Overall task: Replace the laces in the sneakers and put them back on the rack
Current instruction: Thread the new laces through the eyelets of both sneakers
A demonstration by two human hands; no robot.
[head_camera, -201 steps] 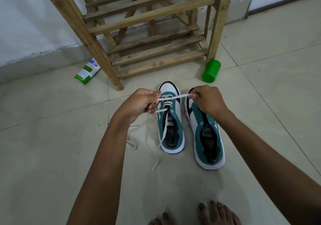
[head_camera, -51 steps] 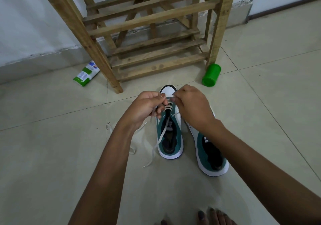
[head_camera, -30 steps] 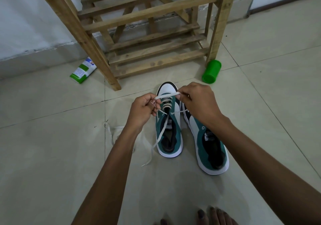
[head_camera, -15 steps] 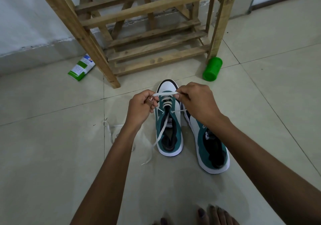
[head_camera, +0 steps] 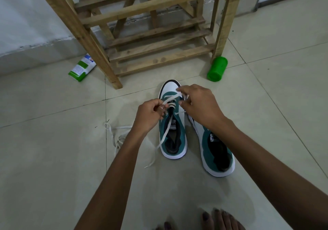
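Over left sneaker [head_camera: 173, 132]: lace [head_camera: 171, 99] (both hands)

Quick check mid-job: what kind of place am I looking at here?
Probably a room in a home, near where shoes are kept. A slatted wooden rack stands against a white wall, and the sneakers sit on a pale tiled floor.

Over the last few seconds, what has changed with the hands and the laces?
The right hand came across from the right sneaker to the left sneaker and now pinches its lace near the toe. The left hand keeps its grip on the lace. Both sneakers, the rack and the loose lace stayed put.
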